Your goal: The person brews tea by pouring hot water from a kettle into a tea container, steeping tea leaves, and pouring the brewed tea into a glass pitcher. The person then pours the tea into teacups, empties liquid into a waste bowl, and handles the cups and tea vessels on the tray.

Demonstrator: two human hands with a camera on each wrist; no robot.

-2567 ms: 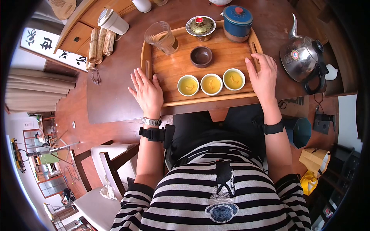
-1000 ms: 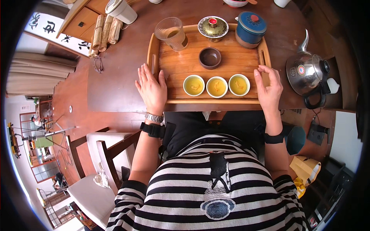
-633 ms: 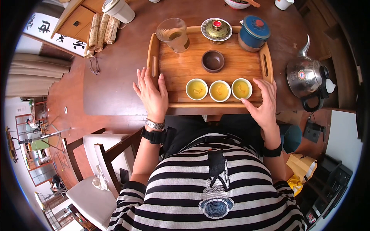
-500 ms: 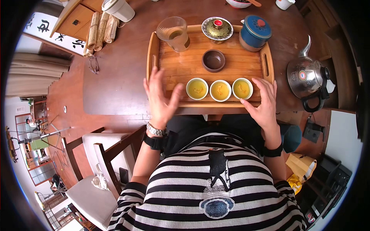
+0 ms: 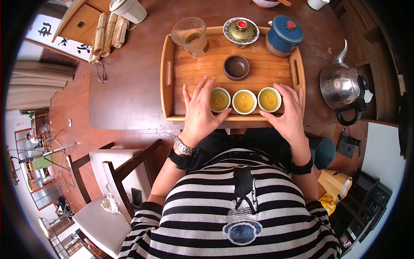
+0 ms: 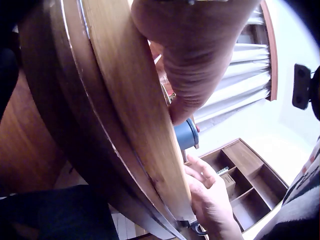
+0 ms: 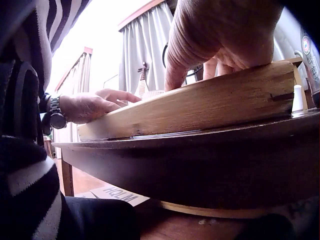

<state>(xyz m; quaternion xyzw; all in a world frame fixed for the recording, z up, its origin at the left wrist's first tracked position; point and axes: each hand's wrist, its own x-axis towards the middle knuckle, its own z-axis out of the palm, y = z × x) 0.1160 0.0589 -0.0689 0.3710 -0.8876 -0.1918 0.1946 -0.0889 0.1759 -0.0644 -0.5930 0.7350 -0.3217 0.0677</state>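
Three small white teacups of yellow tea stand in a row along the near side of a wooden tray [image 5: 189, 69]. My left hand [image 5: 199, 113] is at the left teacup [image 5: 219, 100], its index finger by the far left rim and its thumb at the near right. Around the right teacup [image 5: 269, 99] my right hand [image 5: 290, 108] curves the same way, thumb at the near left and index finger at the far right. Between them sits the middle teacup [image 5: 244, 102], untouched. A dark brown cup [image 5: 236, 67] stands behind the row. The tray wall hides the cups in both wrist views.
At the tray's back are a ribbed glass pitcher [image 5: 189, 38], a lidded patterned bowl [image 5: 241, 32] and a blue lidded pot [image 5: 284, 36]. A steel kettle [image 5: 343, 84] stands right of the tray. Bamboo rolls [image 5: 108, 34] and eyeglasses [image 5: 100, 72] lie on the left.
My left hand has left the tray's left side and moved right to the left teacup. My right hand came from the tray's right side to the right teacup and stays there.
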